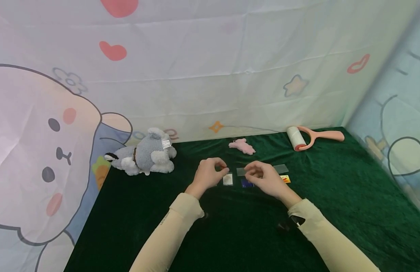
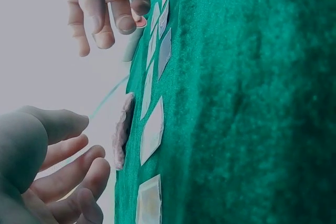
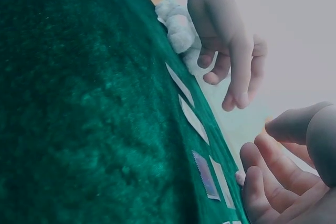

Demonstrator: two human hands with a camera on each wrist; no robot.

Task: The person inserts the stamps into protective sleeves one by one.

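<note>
Over the dark green cloth, my left hand (image 1: 210,174) hovers with fingers loosely bent and nothing between them. A small white square packet (image 1: 228,179) lies just beside its fingertips. My right hand (image 1: 264,178) is raised a little way off, fingers relaxed and holding nothing. Partly beneath it lies a blue packet (image 1: 247,183), and past its wrist side shows a yellow-and-red packet (image 1: 285,178). Clear flat pieces (image 1: 281,169) lie behind the packets, partly hidden by the right hand. The right wrist view shows a serrated-edge packet (image 3: 206,175).
A pink animal-shaped toy (image 1: 242,146) lies behind the packets. A lint roller (image 1: 296,138) with a pink handle rests at the back right. On the left lies a grey plush animal (image 1: 145,155) with a tag. A printed curtain (image 1: 196,98) hangs behind the table.
</note>
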